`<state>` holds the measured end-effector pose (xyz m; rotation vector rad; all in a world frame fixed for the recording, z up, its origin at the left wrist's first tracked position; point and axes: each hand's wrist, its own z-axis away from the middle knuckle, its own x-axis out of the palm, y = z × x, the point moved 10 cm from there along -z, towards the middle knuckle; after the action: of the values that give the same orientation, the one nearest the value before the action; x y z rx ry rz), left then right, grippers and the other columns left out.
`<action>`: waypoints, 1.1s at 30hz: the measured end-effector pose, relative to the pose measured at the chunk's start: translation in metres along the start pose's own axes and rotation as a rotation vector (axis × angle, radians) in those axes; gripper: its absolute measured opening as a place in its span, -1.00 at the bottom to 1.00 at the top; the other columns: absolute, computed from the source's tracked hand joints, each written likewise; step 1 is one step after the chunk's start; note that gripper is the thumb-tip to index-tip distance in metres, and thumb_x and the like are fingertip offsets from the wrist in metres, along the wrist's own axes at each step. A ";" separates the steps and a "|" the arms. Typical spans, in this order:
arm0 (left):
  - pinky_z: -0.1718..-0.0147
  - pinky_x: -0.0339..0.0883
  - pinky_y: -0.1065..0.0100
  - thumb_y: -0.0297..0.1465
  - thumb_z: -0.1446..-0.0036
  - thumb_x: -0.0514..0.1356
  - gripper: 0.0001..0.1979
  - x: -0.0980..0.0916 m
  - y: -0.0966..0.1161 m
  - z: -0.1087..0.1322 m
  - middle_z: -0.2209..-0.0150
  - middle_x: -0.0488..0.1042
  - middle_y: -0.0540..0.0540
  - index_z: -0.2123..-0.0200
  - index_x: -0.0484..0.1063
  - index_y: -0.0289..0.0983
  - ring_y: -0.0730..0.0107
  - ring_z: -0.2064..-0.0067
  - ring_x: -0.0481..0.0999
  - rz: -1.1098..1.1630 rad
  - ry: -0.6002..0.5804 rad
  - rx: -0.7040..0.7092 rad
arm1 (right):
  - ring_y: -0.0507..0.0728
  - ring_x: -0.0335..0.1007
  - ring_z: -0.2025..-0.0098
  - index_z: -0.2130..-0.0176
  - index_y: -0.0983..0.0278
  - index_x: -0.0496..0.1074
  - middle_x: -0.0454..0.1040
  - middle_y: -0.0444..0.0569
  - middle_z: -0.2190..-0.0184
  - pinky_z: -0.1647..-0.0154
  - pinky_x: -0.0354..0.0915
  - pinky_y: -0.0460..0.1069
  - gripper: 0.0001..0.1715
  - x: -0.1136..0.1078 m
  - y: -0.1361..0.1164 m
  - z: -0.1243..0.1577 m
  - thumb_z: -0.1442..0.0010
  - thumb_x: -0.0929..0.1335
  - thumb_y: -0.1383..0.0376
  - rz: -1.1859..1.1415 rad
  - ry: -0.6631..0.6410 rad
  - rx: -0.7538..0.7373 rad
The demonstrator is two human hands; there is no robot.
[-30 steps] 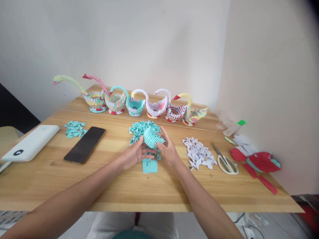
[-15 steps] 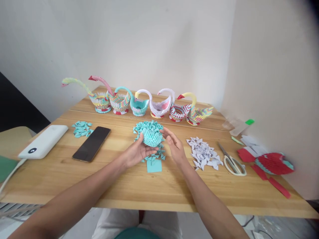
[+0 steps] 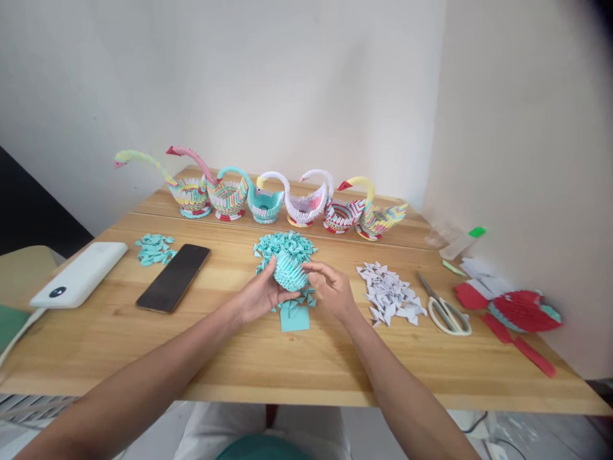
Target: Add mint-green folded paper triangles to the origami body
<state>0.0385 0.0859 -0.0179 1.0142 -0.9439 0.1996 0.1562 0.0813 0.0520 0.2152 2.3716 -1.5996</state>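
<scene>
My left hand (image 3: pixel 261 297) holds a round turquoise bowl of folded paper pieces (image 3: pixel 290 273), its thumb on the left side and its fingers beneath. The bowl is tilted to the right. At the bowl's right side is my right hand (image 3: pixel 332 291), fingers bent and fingertips at the rim; whether a small piece is between them I cannot make out. Behind the bowl lies a heap of turquoise folded pieces (image 3: pixel 282 243), partly hidden by it. A turquoise paper square (image 3: pixel 295 319) rests just below on the wooden table (image 3: pixel 239 364).
Several paper swans (image 3: pixel 265 204) stand along the back. On the left are a white power bank (image 3: pixel 80 275), a black phone (image 3: pixel 175 278) and a small turquoise pile (image 3: pixel 155 249). White pieces (image 3: pixel 387 294), scissors (image 3: pixel 445 310) and a red paper model (image 3: pixel 522 311) lie right.
The bowl has tipped over toward the right in my left hand. The fingers of my right hand have bent inward and come to its rim.
</scene>
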 end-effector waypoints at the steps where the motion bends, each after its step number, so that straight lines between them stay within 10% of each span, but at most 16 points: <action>1: 0.23 0.55 0.35 -0.07 -0.35 -0.05 -0.47 0.001 0.000 0.000 0.03 0.58 -0.29 -0.13 0.39 -0.33 0.27 0.18 0.64 -0.006 -0.008 -0.004 | 0.25 0.51 0.01 0.14 0.18 0.62 0.64 -0.01 0.17 -0.07 0.34 0.13 -0.66 0.000 0.002 0.000 -0.17 0.42 0.06 0.018 0.002 0.008; 12: 0.14 0.53 0.24 -0.34 -0.09 0.37 -0.51 -0.001 0.000 0.003 0.08 0.55 -0.17 -0.06 0.32 -0.23 0.17 0.14 0.64 -0.048 0.005 0.041 | 0.19 0.50 0.18 0.26 0.23 0.62 0.62 -0.01 0.26 0.07 0.36 0.05 -0.66 -0.001 0.004 -0.003 -0.18 0.39 0.05 -0.028 0.024 0.038; 33: 0.26 0.56 0.24 -0.23 0.08 0.45 -0.07 -0.008 0.025 0.002 0.01 0.43 -0.16 -0.32 0.12 -0.10 0.27 0.15 0.49 -0.441 0.140 0.317 | 0.04 0.17 0.45 0.46 0.27 0.44 0.33 -0.14 0.54 0.41 0.14 -0.06 -0.54 0.006 0.022 0.000 -0.08 0.41 -0.07 -0.178 0.020 0.248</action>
<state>0.0186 0.1001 -0.0075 1.4555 -0.5507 0.0486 0.1563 0.0890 0.0309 0.0692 2.2565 -1.9839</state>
